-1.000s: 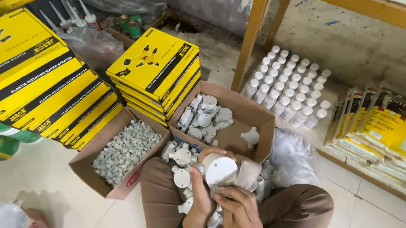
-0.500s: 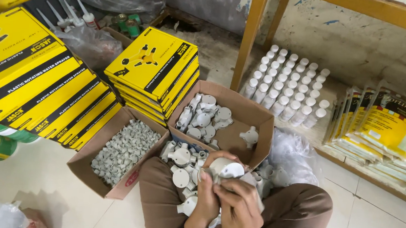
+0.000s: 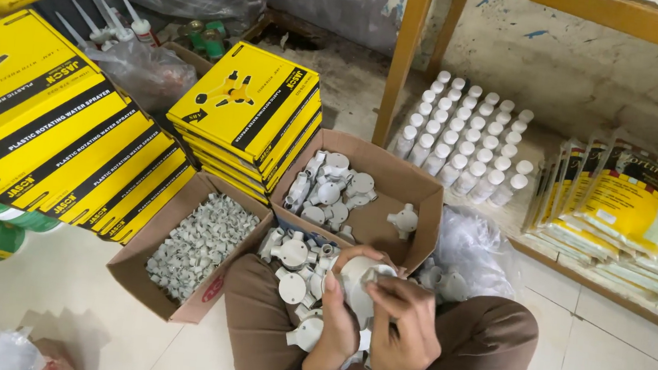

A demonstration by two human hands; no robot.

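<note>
A person sits on a pale tiled floor [image 3: 617, 366] with brown-trousered knees drawn up, both hands raised over the lap at about 6 o'clock in the head view; the left hand [image 3: 337, 323] and the right hand [image 3: 405, 329] are both closed around a round white plastic junction box [image 3: 360, 280], the left fingers wrapped along its near side and the right fingers curled over its top edge; the box sits between the two palms, just above a loose pile of white fittings [image 3: 293, 266] lying in the lap at 7 o'clock from it.

An open cardboard box [image 3: 394, 179] stands just beyond the hands at 12 o'clock, with more white junction boxes gathered in its left half and one lying alone towards its right; a second, lower cardboard carton [image 3: 136, 271] at 9 o'clock holds small grey-white clips [image 3: 199, 241]; a crumpled clear plastic bag [image 3: 476, 247] lies at 2 o'clock, touching the right knee.

Stacks of flat yellow-and-black boxes [image 3: 247, 113] rise at 11 o'clock, with a longer leaning row [image 3: 52, 142] at 9 to 10 o'clock; rows of small white capped bottles [image 3: 466, 138] stand at 1 o'clock beside an orange-painted wooden table leg [image 3: 404, 55]; yellow printed sachets [image 3: 632, 210] lean in a row at 2 to 3 o'clock.
</note>
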